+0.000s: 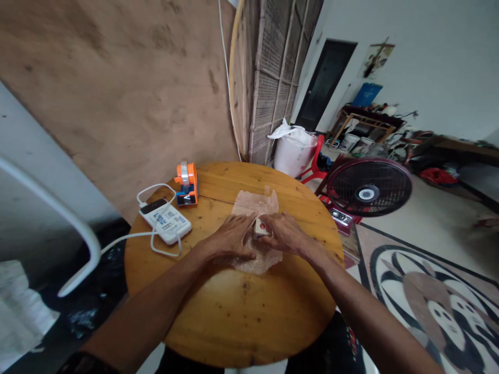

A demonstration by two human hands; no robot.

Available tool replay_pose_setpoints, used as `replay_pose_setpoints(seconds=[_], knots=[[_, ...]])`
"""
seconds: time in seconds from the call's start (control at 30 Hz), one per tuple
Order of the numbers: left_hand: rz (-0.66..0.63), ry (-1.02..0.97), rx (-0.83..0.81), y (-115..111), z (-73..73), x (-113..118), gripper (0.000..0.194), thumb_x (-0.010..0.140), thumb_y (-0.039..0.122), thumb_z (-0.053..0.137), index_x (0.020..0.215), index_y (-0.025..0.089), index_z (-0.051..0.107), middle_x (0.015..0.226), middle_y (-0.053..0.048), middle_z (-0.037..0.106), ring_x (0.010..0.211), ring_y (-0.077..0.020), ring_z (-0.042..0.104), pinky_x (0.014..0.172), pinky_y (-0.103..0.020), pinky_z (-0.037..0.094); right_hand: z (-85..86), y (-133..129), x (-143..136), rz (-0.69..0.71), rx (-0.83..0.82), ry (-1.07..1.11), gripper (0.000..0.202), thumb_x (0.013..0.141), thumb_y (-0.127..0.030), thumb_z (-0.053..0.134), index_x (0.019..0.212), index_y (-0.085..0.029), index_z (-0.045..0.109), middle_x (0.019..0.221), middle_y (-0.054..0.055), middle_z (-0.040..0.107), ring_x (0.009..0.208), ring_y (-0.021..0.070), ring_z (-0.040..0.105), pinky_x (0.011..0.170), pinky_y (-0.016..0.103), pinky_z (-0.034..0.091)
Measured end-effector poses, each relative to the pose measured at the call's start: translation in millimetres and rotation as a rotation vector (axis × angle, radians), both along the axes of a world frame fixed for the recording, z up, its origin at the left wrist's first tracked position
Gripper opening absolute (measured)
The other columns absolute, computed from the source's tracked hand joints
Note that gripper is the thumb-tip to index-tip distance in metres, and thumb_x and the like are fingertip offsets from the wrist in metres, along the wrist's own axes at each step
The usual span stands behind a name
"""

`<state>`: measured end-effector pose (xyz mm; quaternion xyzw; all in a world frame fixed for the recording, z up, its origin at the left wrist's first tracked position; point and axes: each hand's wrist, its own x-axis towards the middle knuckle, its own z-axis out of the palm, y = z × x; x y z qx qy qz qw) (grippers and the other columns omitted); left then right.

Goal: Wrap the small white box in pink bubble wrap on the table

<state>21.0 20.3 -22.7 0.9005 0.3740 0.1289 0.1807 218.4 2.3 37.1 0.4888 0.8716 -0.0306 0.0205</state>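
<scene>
Translucent wrap (255, 264) lies centre-frame beneath the small box (262, 228), which we see the right hand (286, 231) pinching while the left hand (233, 237) spreads alongside, probably steadying both.

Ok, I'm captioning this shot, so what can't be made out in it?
In the head view:
Small box: partly covered by the right hand; its lettering is too small to read.
Crinkled clear sheet: partly hidden beneath the left hand.
White device: its label print is too small and blurred.
Dark band, lower left: cut off by the bottom edge.
</scene>
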Motion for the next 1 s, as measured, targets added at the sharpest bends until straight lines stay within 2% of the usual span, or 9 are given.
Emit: replay_pose_setpoints(seconds=[0.1,0.23,0.33,0.47,0.6,1.0], knots=[[0.007,-0.006,0.004,1,-2.0,-2,0.114,0.062,0.057,0.069,0.149,0.013,0.011,0.146,-0.017,0.037,0.133,-0.0327,0.036,0.11,-0.042,0.029,-3.5,-1,-5,-0.006,-0.041,-0.02,0.032,0.084,-0.042,0.059,0.104,-0.018,0.057,0.097,0.011,0.068,0.086,0.0237,0.063,0.072,0.03,0.037],[0.002,0.014,0.012,4,-7.0,-3,0.112,0.062,0.056,0.07,0.149,0.014,0.013,0.148,-0.017,0.035,0.134,-0.0342,0.034,0.11,-0.043,0.028,-2.5,-5,-7,-0.019,-0.058,-0.015,0.035,0.082,-0.039,0.061,0.109,-0.018,0.056,0.1,0.011,0.069,0.089,0.0244,0.064,0.073,0.03,0.037],[-0.006,0.022,0.016,4,-8.1,-3,0.113,0.061,0.057,0.071,0.149,0.014,0.014,0.148,-0.018,0.034,0.134,-0.0345,0.034,0.11,-0.044,0.028,-0.1,-7,-7,-0.046,-0.065,-0.01,0.031,0.083,-0.039,0.059,0.105,-0.018,0.057,0.098,0.011,0.07,0.087,0.0241,0.064,0.07,0.029,0.036],[-0.015,0.022,0.031,3,-6.5,-3,0.112,0.062,0.058,0.07,0.149,0.014,0.015,0.143,-0.017,0.039,0.131,-0.0343,0.037,0.109,-0.043,0.03,-1.5,-7,-7,-0.071,-0.048,-0.023,0.033,0.083,-0.043,0.058,0.104,-0.018,0.058,0.093,0.01,0.07,0.081,0.0242,0.064,0.065,0.028,0.035],[-0.022,0.026,0.05,3,-5.9,-3,0.111,0.062,0.055,0.07,0.148,0.013,0.016,0.137,-0.016,0.046,0.128,-0.0337,0.04,0.107,-0.042,0.032,-4.6,-8,-6,-0.067,-0.043,0.008,0.035,0.083,-0.04,0.06,0.11,-0.018,0.058,0.095,0.01,0.07,0.083,0.0234,0.064,0.066,0.027,0.034],[-0.024,0.048,0.028,0,0.3,-2,0.108,0.061,0.053,0.071,0.147,0.013,0.019,0.136,-0.017,0.046,0.127,-0.0351,0.041,0.106,-0.044,0.031,-6.1,-14,-6,-0.102,-0.044,0.072,0.037,0.084,-0.034,0.06,0.118,-0.019,0.056,0.097,0.009,0.07,0.085,0.0225,0.064,0.066,0.027,0.034]])
